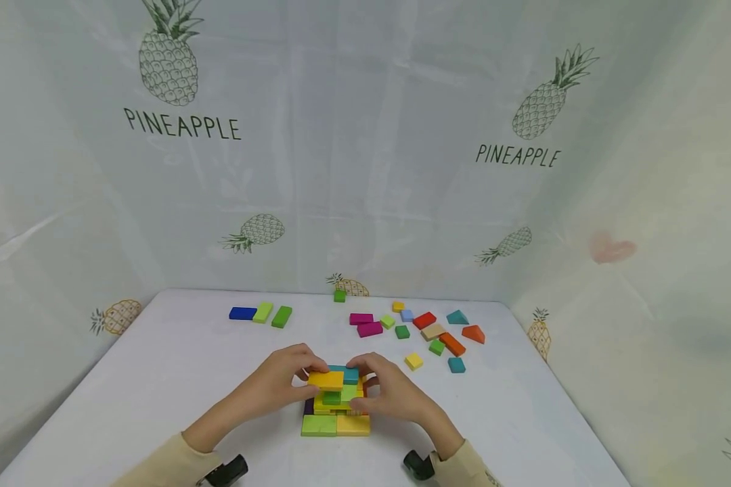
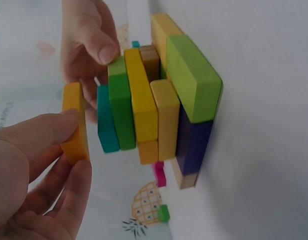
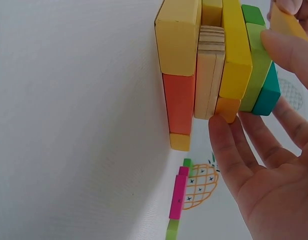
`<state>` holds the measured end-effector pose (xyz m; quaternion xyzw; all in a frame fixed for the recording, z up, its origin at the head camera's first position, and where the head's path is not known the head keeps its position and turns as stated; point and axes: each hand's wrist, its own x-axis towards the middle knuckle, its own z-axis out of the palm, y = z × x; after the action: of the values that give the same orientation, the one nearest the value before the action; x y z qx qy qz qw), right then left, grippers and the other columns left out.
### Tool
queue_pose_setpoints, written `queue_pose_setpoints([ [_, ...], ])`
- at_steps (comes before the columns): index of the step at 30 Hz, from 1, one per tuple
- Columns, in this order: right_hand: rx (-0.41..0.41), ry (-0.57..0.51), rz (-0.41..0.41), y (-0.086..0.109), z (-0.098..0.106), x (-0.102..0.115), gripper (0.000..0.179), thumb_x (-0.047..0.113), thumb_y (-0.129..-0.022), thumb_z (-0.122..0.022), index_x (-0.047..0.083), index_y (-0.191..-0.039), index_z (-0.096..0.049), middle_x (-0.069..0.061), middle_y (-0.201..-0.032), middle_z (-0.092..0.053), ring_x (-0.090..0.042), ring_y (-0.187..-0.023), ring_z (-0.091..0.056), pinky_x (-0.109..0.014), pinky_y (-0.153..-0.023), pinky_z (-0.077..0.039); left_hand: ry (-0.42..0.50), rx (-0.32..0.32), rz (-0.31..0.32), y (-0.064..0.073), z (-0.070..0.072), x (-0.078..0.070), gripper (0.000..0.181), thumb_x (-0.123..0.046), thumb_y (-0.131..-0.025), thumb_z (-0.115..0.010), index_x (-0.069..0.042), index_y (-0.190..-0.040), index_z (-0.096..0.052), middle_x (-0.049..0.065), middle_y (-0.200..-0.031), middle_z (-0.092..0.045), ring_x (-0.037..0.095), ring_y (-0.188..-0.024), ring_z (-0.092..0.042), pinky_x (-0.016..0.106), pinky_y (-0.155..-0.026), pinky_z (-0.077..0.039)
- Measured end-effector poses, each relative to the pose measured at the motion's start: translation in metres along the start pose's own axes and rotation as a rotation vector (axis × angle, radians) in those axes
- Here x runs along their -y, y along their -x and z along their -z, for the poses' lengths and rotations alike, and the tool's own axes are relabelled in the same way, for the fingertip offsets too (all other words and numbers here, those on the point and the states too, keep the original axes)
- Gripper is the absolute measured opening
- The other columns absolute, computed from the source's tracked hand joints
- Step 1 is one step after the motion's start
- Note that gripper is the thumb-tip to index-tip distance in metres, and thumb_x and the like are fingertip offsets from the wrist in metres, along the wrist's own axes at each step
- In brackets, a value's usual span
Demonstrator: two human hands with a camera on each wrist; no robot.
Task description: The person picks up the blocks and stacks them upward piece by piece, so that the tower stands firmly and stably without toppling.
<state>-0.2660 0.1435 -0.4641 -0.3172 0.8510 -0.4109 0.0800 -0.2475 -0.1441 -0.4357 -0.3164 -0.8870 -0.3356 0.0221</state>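
In the middle of the table stands a layered stack (image 1: 335,408) of coloured wooden blocks. My left hand (image 1: 278,380) pinches an orange-yellow block (image 2: 74,122) between thumb and fingers, a small gap above the stack's top. My right hand (image 1: 394,391) holds the stack's right side, its thumb at a light green block (image 3: 259,60) and its fingers round the back by an orange block (image 3: 227,108). A teal block (image 2: 107,120) lies at the top rear, beside a green block (image 2: 122,112). Lower down are a dark purple block (image 2: 192,142) and a red block (image 3: 179,102).
Loose blocks lie at the back right, among them a magenta block (image 1: 369,329), a red block (image 1: 424,320) and a yellow block (image 1: 413,361). Back left are a blue block (image 1: 242,313) and two green ones. A pineapple-print curtain (image 1: 353,169) hangs behind the table (image 1: 176,358).
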Motion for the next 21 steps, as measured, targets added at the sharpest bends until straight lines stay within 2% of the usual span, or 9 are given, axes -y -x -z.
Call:
queue_pose_setpoints([
  [6,0.003,-0.007,0.002,0.0,0.0,0.001,0.056,0.028,-0.092,-0.086,0.025,-0.14,-0.058,0.009,-0.132,-0.06,-0.011,-0.119,-0.061,-0.034,-0.105,-0.057,0.034,-0.003,-0.024,-0.003,-0.007,-0.007,0.027,-0.02,-0.092,-0.085,-0.022,-0.119,-0.078,-0.014,-0.108,-0.064,0.005,-0.095,-0.062,0.029,-0.084,-0.062],
  [13,-0.003,0.004,0.006,0.0,0.0,0.0,0.057,0.027,-0.091,-0.086,0.024,-0.14,-0.058,0.008,-0.131,-0.061,-0.009,-0.118,-0.061,-0.031,-0.103,-0.057,0.042,0.0,0.009,-0.004,-0.014,-0.014,0.027,-0.019,-0.092,-0.086,-0.02,-0.118,-0.078,-0.012,-0.105,-0.063,0.007,-0.091,-0.061,0.032,-0.084,-0.062],
  [21,-0.003,0.001,0.01,-0.001,0.0,-0.001,0.056,0.025,-0.091,-0.086,0.024,-0.139,-0.059,0.008,-0.13,-0.061,-0.009,-0.118,-0.062,-0.033,-0.103,-0.058,0.025,-0.012,0.017,-0.006,-0.023,-0.014,0.026,-0.018,-0.09,-0.087,-0.021,-0.115,-0.079,-0.012,-0.103,-0.059,0.008,-0.091,-0.057,0.031,-0.083,-0.06],
])
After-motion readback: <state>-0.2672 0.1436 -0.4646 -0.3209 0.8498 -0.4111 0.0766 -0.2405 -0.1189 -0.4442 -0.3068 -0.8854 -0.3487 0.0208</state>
